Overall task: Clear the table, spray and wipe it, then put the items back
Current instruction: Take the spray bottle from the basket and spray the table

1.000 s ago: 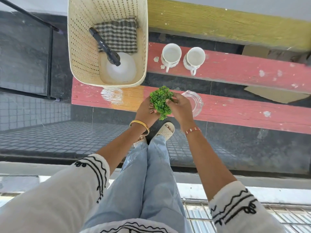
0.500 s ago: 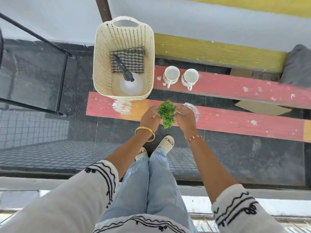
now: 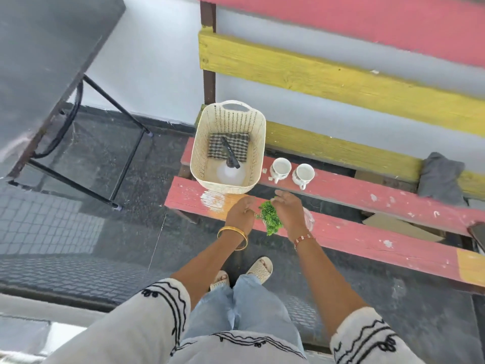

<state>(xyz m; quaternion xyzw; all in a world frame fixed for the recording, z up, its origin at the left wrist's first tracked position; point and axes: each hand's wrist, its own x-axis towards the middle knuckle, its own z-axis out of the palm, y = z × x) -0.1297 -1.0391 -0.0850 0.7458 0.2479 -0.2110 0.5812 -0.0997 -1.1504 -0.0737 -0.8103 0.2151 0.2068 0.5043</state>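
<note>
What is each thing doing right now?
Little green plant: lifted, held between both hands over the red bench.
Left hand: fingers curled at the plant's side.
Right hand: fingers curled over the plant.
Cream basket: upright on the bench, open top.
Spray bottle: inside the basket, nozzle leaning back.
Checked cloth: folded, in the basket.
Two white cups: upright, look empty.
Glass dish: on the bench, mostly hidden.

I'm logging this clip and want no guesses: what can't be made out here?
Head view only:
- Glass dish: mostly hidden behind the right hand.
- Small green plant: its pot is covered by both hands; left hand grip unclear.
- Spray bottle in the basket: liquid level unreadable.
- Dark object: cut off by the right edge.
</note>
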